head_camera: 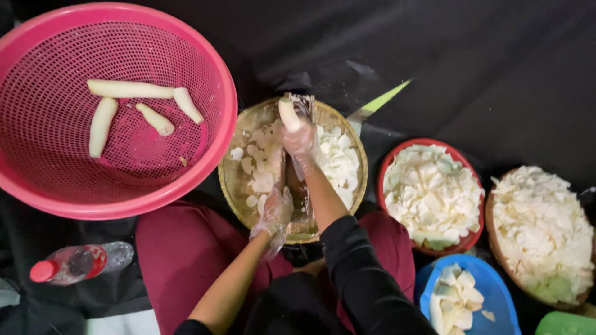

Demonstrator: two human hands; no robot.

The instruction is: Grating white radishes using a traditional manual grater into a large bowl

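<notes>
My right hand [300,140], in a clear plastic glove, grips a peeled white root [288,115] and presses it onto a long wooden slicer board [302,195] laid across a round woven tray [234,180]. My left hand [274,214], also gloved, holds the near end of the slicer board. Thin white slices [338,162] lie piled on the tray on both sides of the board. I sit with dark red trousers [180,248] just under the tray.
A big pink plastic basket [205,167] at the left holds several peeled roots [129,89]. To the right stand a red bowl [390,162], a woven basket [496,248] and a blue bowl [490,291], all holding white slices. A plastic bottle [77,263] with a red cap lies at lower left.
</notes>
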